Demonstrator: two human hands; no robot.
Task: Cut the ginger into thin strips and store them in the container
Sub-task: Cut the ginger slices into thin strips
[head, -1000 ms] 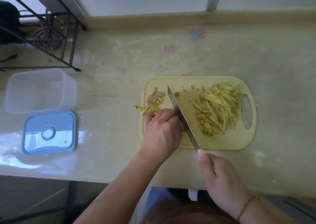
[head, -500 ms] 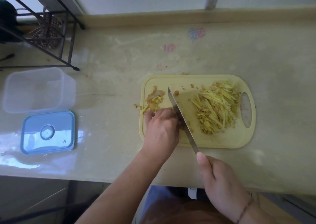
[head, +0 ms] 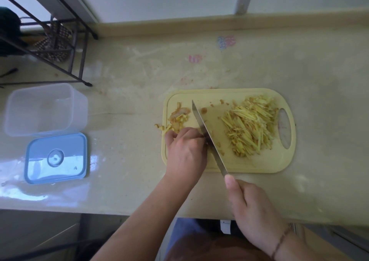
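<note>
Chopping on: knife barely moved against curled left hand fingers pinning hidden ginger, right hand gripping handle; strips piled beyond blade, container still empty.

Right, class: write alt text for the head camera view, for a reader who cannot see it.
A person's right hand holds a knife slicing on a yellow cutting board, while the left hand steadies the piece being cut. A pile of ginger strips lies right of the blade, peel scraps left. On the counter's left sit an open clear container and its blue lid.
</note>
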